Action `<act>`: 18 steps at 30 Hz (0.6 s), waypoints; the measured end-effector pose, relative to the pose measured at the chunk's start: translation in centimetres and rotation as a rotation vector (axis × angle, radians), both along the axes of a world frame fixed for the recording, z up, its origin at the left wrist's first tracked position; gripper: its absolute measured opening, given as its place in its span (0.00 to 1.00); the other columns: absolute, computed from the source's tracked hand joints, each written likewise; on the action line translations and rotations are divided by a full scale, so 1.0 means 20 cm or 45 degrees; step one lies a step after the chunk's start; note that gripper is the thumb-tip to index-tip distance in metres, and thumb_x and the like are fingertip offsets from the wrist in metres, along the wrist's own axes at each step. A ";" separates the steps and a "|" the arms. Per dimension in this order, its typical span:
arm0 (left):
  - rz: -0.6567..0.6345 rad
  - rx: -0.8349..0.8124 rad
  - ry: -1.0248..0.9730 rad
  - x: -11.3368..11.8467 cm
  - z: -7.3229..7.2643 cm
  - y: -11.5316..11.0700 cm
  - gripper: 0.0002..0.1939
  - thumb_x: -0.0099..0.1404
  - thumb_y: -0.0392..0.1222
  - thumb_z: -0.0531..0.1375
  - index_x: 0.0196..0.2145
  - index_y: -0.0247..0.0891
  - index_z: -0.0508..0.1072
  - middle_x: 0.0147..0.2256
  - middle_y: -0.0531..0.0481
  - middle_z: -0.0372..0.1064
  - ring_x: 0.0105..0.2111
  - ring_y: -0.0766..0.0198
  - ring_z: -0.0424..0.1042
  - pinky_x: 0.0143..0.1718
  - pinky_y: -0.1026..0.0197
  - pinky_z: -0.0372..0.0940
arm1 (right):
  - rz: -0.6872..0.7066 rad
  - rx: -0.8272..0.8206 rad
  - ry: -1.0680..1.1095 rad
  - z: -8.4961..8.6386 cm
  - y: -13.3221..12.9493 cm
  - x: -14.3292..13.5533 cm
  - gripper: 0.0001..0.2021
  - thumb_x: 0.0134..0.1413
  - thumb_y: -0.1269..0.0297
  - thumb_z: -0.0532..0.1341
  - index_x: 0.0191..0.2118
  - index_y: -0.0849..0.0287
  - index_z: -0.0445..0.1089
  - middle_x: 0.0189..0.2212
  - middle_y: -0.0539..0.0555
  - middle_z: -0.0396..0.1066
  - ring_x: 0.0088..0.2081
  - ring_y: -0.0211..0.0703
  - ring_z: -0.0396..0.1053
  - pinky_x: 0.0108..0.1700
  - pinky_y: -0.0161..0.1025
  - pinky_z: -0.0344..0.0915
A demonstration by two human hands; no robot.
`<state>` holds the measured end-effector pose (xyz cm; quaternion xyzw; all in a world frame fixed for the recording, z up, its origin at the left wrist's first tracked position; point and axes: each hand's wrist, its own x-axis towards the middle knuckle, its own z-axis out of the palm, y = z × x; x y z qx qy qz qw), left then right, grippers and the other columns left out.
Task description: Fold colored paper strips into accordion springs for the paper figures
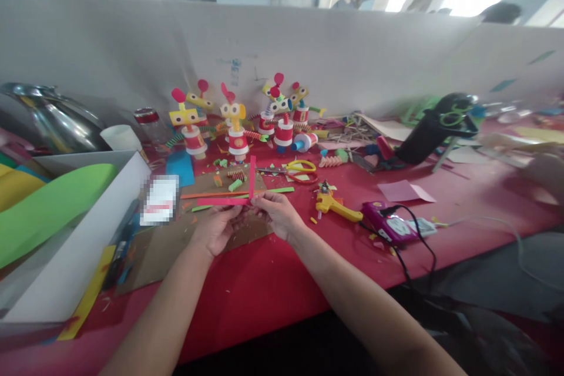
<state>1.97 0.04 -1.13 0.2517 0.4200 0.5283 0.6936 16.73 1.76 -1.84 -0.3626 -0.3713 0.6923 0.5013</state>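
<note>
Two pink paper strips (252, 176) meet at a right angle between my hands, one pointing left and one pointing away from me. My left hand (223, 224) is closed on the strips just left of their corner. The fingertips of my right hand (274, 211) pinch that corner. Under and behind the strips lies a brown cardboard sheet (171, 255), with an orange strip (207, 194) and a green strip (286, 190) across it. Small folded paper springs (237, 175) rest just beyond.
Several paper-cup figures (238, 141) stand along the back. Yellow-handled scissors (302, 166), a yellow glue gun (337, 208) and a purple power socket (390, 223) lie to the right. A white box (83, 241) with coloured sheets and a steel jug (66, 123) are left.
</note>
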 end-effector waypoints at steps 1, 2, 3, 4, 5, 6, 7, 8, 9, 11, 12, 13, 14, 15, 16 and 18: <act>0.006 -0.003 0.004 0.00 0.00 0.00 0.09 0.44 0.30 0.69 0.26 0.34 0.77 0.24 0.49 0.74 0.24 0.67 0.71 0.29 0.63 0.67 | 0.005 -0.002 -0.003 0.00 0.00 0.00 0.10 0.34 0.62 0.69 0.23 0.62 0.71 0.16 0.46 0.66 0.19 0.29 0.60 0.25 0.31 0.55; 0.005 0.001 0.016 0.00 0.01 0.00 0.09 0.44 0.30 0.69 0.27 0.33 0.77 0.24 0.49 0.74 0.25 0.66 0.71 0.30 0.63 0.67 | 0.006 -0.003 -0.003 0.00 0.00 0.00 0.10 0.34 0.63 0.69 0.23 0.62 0.71 0.16 0.46 0.66 0.19 0.29 0.60 0.25 0.31 0.55; 0.000 0.007 0.039 0.01 0.01 0.00 0.10 0.43 0.30 0.69 0.27 0.33 0.77 0.25 0.49 0.75 0.26 0.66 0.72 0.30 0.63 0.67 | 0.004 -0.002 -0.004 0.00 0.00 0.00 0.10 0.35 0.63 0.69 0.22 0.62 0.70 0.16 0.46 0.67 0.20 0.29 0.60 0.25 0.31 0.55; -0.003 0.012 0.071 0.01 0.01 0.00 0.11 0.42 0.31 0.70 0.27 0.33 0.77 0.26 0.48 0.75 0.26 0.65 0.72 0.30 0.63 0.67 | -0.002 0.002 -0.006 0.00 0.00 0.00 0.09 0.35 0.63 0.69 0.22 0.62 0.70 0.16 0.46 0.67 0.20 0.29 0.60 0.25 0.31 0.54; 0.003 0.013 0.114 0.01 0.02 -0.01 0.12 0.41 0.32 0.70 0.28 0.32 0.77 0.26 0.47 0.75 0.27 0.65 0.72 0.29 0.64 0.66 | -0.010 0.008 -0.013 0.00 0.00 0.00 0.09 0.35 0.63 0.69 0.22 0.62 0.70 0.16 0.47 0.67 0.20 0.29 0.60 0.25 0.31 0.54; 0.018 0.017 0.165 0.02 0.02 -0.01 0.13 0.41 0.33 0.71 0.28 0.32 0.77 0.27 0.47 0.75 0.26 0.65 0.72 0.28 0.64 0.66 | -0.019 0.018 -0.026 -0.01 0.00 -0.01 0.09 0.35 0.63 0.68 0.22 0.62 0.70 0.16 0.47 0.67 0.19 0.29 0.60 0.25 0.31 0.54; 0.043 0.025 0.222 0.02 0.02 -0.01 0.14 0.41 0.35 0.71 0.29 0.32 0.77 0.26 0.46 0.75 0.25 0.65 0.71 0.27 0.64 0.65 | -0.030 0.032 -0.046 -0.01 0.00 -0.01 0.09 0.36 0.63 0.68 0.22 0.62 0.70 0.16 0.47 0.66 0.19 0.30 0.60 0.25 0.31 0.54; 0.074 0.034 0.277 0.03 0.02 -0.02 0.15 0.41 0.37 0.71 0.29 0.31 0.77 0.26 0.46 0.75 0.23 0.66 0.70 0.26 0.64 0.64 | -0.041 0.049 -0.073 -0.02 0.00 -0.01 0.08 0.36 0.63 0.68 0.22 0.62 0.70 0.16 0.47 0.66 0.20 0.30 0.60 0.25 0.31 0.54; 0.099 0.047 0.323 0.03 0.01 -0.02 0.16 0.41 0.38 0.71 0.30 0.31 0.77 0.25 0.46 0.75 0.22 0.66 0.70 0.25 0.64 0.64 | -0.051 0.067 -0.104 -0.02 0.00 -0.02 0.08 0.37 0.63 0.67 0.22 0.62 0.71 0.16 0.47 0.67 0.20 0.30 0.60 0.25 0.32 0.54; 0.121 0.076 0.371 0.03 0.00 -0.02 0.17 0.41 0.40 0.71 0.31 0.31 0.78 0.24 0.46 0.75 0.22 0.64 0.70 0.26 0.62 0.64 | -0.076 0.101 -0.161 -0.03 0.00 -0.02 0.07 0.38 0.64 0.67 0.23 0.62 0.71 0.16 0.47 0.67 0.20 0.30 0.61 0.26 0.32 0.54; 0.120 0.083 0.375 0.03 -0.01 -0.02 0.18 0.41 0.41 0.71 0.31 0.32 0.78 0.24 0.46 0.75 0.23 0.63 0.71 0.28 0.60 0.65 | -0.086 0.118 -0.183 -0.03 0.00 -0.03 0.07 0.38 0.64 0.66 0.23 0.62 0.72 0.17 0.48 0.67 0.21 0.31 0.61 0.26 0.32 0.54; 0.118 0.085 0.374 0.03 -0.01 -0.02 0.18 0.41 0.41 0.71 0.31 0.32 0.78 0.24 0.46 0.75 0.23 0.62 0.71 0.29 0.59 0.65 | -0.093 0.136 -0.199 -0.03 -0.01 -0.03 0.07 0.39 0.63 0.66 0.24 0.62 0.72 0.17 0.48 0.67 0.21 0.31 0.62 0.27 0.32 0.55; 0.120 0.087 0.376 0.02 -0.02 -0.01 0.18 0.41 0.42 0.71 0.31 0.32 0.78 0.24 0.46 0.75 0.24 0.61 0.72 0.29 0.58 0.66 | -0.098 0.154 -0.210 -0.03 -0.01 -0.03 0.08 0.39 0.62 0.66 0.25 0.62 0.72 0.17 0.48 0.68 0.22 0.32 0.62 0.27 0.32 0.56; 0.125 0.090 0.381 0.02 -0.03 -0.01 0.18 0.41 0.43 0.71 0.30 0.32 0.78 0.23 0.45 0.75 0.24 0.60 0.72 0.29 0.58 0.66 | -0.099 0.170 -0.216 -0.03 -0.01 -0.03 0.08 0.40 0.62 0.66 0.25 0.62 0.73 0.18 0.48 0.68 0.22 0.32 0.63 0.28 0.32 0.57; 0.133 0.092 0.387 0.02 -0.03 -0.01 0.18 0.40 0.44 0.71 0.30 0.32 0.78 0.23 0.45 0.75 0.24 0.59 0.72 0.29 0.58 0.66 | -0.100 0.182 -0.218 -0.03 -0.01 -0.03 0.09 0.40 0.61 0.66 0.26 0.62 0.73 0.18 0.48 0.68 0.23 0.33 0.63 0.28 0.33 0.57; 0.143 0.117 0.395 0.02 -0.03 -0.01 0.19 0.40 0.45 0.71 0.30 0.32 0.78 0.24 0.44 0.75 0.25 0.58 0.73 0.29 0.58 0.66 | -0.099 0.196 -0.215 -0.03 -0.01 -0.03 0.09 0.41 0.60 0.66 0.27 0.62 0.74 0.19 0.49 0.68 0.23 0.33 0.63 0.28 0.32 0.57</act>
